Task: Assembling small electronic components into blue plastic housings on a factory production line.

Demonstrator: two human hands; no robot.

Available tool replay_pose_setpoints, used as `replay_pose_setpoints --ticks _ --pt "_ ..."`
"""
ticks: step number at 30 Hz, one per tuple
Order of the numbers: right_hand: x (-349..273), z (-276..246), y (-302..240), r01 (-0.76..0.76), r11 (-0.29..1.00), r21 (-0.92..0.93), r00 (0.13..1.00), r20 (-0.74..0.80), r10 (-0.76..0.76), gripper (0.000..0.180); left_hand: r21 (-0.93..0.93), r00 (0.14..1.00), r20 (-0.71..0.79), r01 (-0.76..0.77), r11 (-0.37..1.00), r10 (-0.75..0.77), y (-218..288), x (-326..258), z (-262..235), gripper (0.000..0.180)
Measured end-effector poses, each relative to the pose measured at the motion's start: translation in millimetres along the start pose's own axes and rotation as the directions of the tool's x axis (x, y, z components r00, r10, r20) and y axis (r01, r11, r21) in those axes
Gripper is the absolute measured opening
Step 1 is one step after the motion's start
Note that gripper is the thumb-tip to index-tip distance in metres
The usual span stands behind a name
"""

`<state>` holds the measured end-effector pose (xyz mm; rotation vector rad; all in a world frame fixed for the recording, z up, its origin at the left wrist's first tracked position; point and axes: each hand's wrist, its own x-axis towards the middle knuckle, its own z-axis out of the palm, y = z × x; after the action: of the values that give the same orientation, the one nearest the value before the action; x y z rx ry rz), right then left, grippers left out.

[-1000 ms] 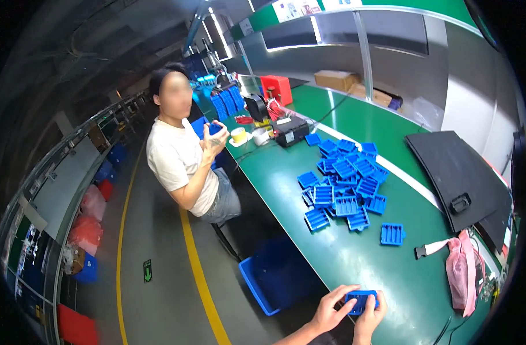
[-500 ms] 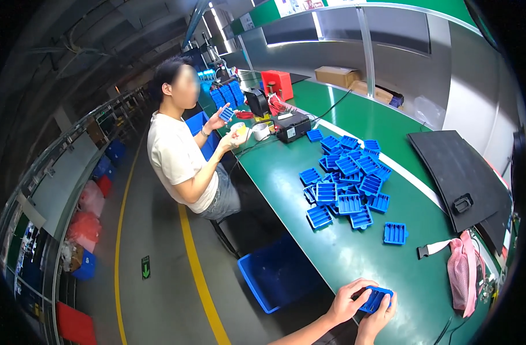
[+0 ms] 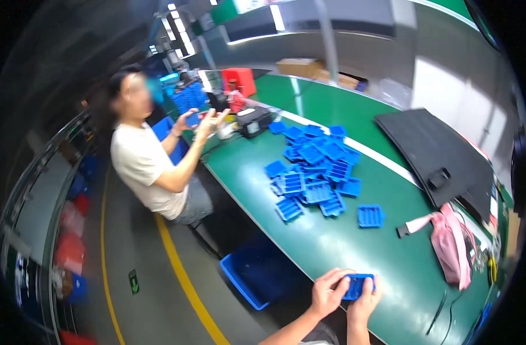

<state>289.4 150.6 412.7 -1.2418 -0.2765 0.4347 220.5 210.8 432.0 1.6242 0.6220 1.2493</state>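
Near the front edge of the bench, both my hands grip one small blue plastic tray (image 3: 355, 286) with slotted compartments. My left hand (image 3: 328, 294) closes on its left side, thumb over the rim. On the opposite side, my right hand (image 3: 363, 303) holds it with the thumb along the edge. A single blue slotted tray (image 3: 370, 216) lies apart on the bench beyond my hands. Farther off is a loose heap of similar blue trays (image 3: 317, 191), several of them overlapping at different angles.
The green bench (image 3: 246, 198) runs away to the far left. A co-worker (image 3: 151, 164) stands at its left side, holding a blue piece. A blue bin (image 3: 248, 276) sits below the edge. At right are a black mat (image 3: 415, 138) and a pink bag (image 3: 447, 247).
My view has swung to the right, so the bench and heap appear farther left. Both my hands keep hold of the tray. The co-worker's hands have come closer together.
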Motion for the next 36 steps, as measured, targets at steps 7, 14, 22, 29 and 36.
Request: replay_pose_setpoints --ticks 7,14,22,29,36 --pt "8.6 2.7 -16.8 -0.009 0.982 -0.187 0.988 0.149 0.037 0.017 0.175 0.993 -0.082 0.104 0.979 -0.09 -8.4 -1.3 6.7 0.02" --pt "1.4 -20.9 -28.3 -0.01 1.0 0.013 0.981 0.192 0.008 0.016 -0.007 0.994 0.015 0.113 0.994 -0.113 -2.2 -8.9 19.7 0.017" --pt "4.7 -55.9 -38.4 0.074 0.993 -0.092 0.987 0.152 -0.059 0.019 -0.191 0.968 0.137 0.235 0.953 -0.212 4.4 -23.1 63.5 0.017" --pt "5.9 -57.8 -34.0 0.104 0.988 -0.11 0.994 0.023 -0.102 0.019 -0.228 0.981 0.179 0.117 0.967 -0.077 -9.2 -27.5 80.2 0.015" --pt "-1.6 -50.7 -24.3 0.084 0.993 -0.085 0.994 0.075 -0.078 0.024 -0.18 0.98 0.037 0.199 0.963 -0.195 -3.1 -35.3 71.2 0.029"
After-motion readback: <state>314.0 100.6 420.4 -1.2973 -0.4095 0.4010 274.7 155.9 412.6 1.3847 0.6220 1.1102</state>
